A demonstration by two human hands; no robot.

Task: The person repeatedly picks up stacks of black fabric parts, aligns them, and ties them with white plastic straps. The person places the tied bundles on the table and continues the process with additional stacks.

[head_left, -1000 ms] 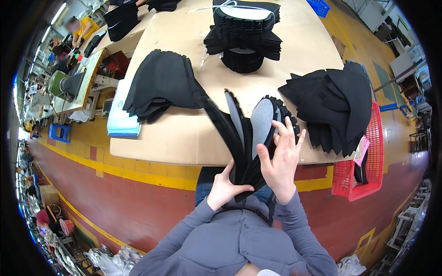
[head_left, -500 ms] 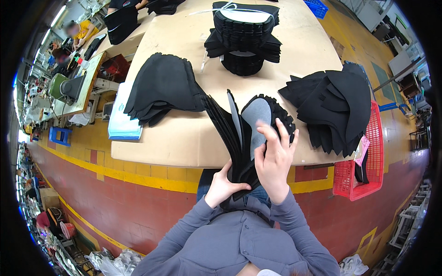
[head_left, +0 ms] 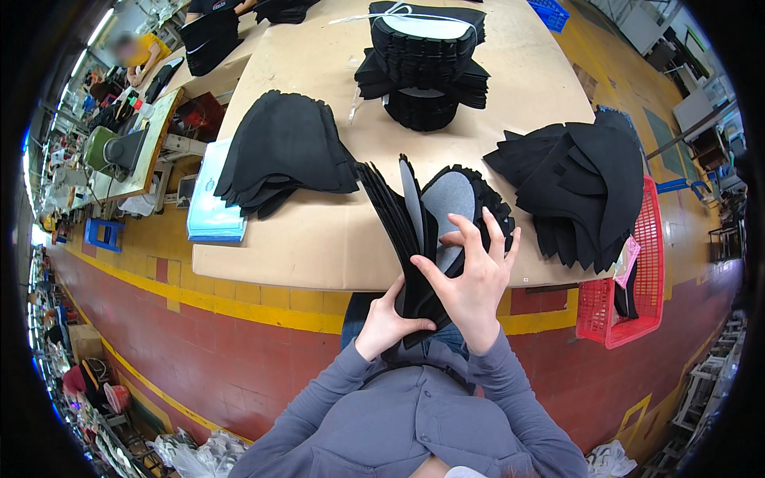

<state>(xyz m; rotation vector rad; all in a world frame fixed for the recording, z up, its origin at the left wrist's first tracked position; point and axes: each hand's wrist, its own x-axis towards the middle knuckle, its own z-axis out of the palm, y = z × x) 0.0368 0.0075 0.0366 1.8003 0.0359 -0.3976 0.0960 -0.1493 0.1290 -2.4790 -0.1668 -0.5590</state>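
Black bundle point(head_left: 430, 235) of thin, flat pieces: centre of the frame, held at the near edge of the table point(head_left: 319, 253); whether its underside touches the tabletop cannot be told. Long axis runs roughly up the frame from the left hand point(head_left: 388, 325), narrow end lowest, upper end fanned. Left group of leaves seen nearly edge-on; right group shows a grey oval patch point(head_left: 449, 197). Left hand closed around the narrow end, thumb across the near side, other fingers mostly hidden. Right hand point(head_left: 474, 291) is nearer the fanned end, to the right of the long axis; thumb and fingers well parted, thumb tip by the edge-on leaves, fingertips over the patch and right-hand leaves. Key relation: the mouth of the fan lies up and left of the right palm, between its thumb and fingers. Surroundings: one black stack point(head_left: 283, 143) left of centre, a looser black pile point(head_left: 570, 179) at right, a tied black bale point(head_left: 422, 52) top centre, red basket point(head_left: 652, 263) beside the table's right side.
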